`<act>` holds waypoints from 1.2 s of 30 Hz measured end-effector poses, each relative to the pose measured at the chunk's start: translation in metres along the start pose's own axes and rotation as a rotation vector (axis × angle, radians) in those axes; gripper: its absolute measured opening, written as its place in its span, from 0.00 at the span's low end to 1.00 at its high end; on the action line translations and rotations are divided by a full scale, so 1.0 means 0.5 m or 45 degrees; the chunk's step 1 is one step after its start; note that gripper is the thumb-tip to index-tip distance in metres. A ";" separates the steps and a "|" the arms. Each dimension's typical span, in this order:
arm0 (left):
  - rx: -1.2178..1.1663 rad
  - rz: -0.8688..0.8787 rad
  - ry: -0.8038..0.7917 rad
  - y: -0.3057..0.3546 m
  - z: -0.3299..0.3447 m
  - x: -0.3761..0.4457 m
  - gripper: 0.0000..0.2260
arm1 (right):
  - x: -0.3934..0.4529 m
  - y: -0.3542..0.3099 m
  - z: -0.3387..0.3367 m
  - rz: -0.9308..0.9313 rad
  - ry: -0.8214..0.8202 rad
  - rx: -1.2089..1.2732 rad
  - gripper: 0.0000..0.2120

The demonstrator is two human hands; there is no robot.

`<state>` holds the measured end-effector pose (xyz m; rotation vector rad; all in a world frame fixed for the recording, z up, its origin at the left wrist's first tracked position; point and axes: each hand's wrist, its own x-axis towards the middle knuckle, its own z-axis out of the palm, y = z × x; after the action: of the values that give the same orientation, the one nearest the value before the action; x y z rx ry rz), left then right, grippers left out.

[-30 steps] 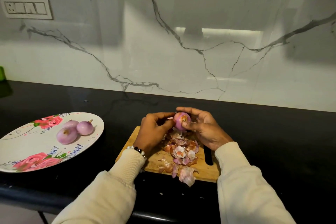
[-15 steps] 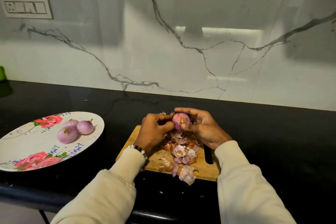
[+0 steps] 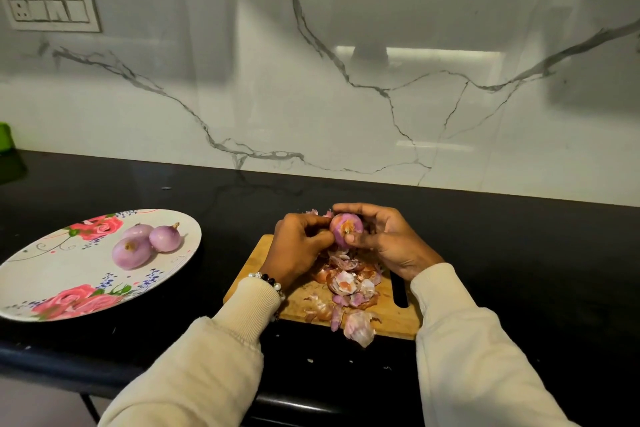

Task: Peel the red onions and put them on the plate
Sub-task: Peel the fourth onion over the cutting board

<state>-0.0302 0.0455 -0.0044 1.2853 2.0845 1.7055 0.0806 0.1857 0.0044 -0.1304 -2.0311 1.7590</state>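
Head view: black countertop [image 3: 519, 253] under marble backsplash [image 3: 311, 97]

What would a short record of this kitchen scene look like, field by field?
Left hand: pinches skin at the onion's side
Right hand: cradles the onion
Onion in hands: partly peeled, held above the board
Plate: floral, left on the counter
Peeled onions: three, clustered on the plate
Cutting board: wooden, under the hands
Peels: piled on the board
Counter: black
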 end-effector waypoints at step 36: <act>-0.278 -0.239 0.144 0.008 -0.002 0.000 0.12 | 0.000 -0.002 -0.002 0.030 0.068 0.088 0.19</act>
<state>-0.0289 0.0447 -0.0004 0.9206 1.9397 1.8952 0.0811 0.1863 0.0055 -0.1789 -1.9364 1.8180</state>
